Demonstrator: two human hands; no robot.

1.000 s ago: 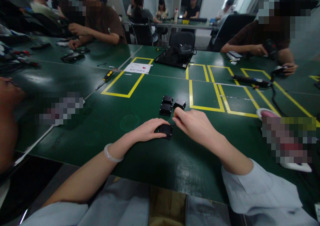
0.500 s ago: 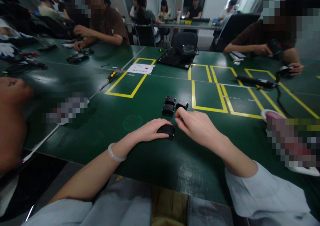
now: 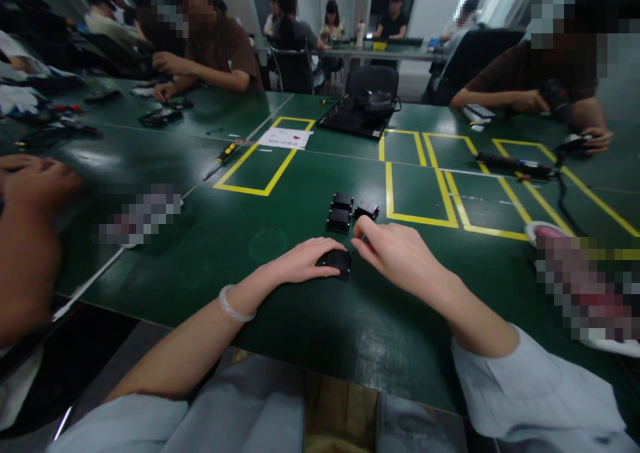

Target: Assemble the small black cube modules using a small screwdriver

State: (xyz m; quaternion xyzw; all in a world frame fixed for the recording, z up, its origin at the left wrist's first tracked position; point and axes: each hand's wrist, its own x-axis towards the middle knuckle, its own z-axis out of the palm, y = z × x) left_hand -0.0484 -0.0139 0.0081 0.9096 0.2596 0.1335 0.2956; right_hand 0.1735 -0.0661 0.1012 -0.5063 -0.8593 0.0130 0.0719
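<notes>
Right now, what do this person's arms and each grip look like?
The left grip and right grip are bare hands, without gloves. A pale, round bangle circles the left wrist. Loose, light grey-blue sleeves end short of both wrists.

You are in a workshop, a shared room for bench work with something of an office about it. Your long green table is marked out with yellow tape rectangles, and small black parts lie at its near middle. A screwdriver rests to the left, with cables strewn farther left. Across from you, people in brown shirts sit with dark devices; beyond them, others sit at a second table among black chairs.
</notes>
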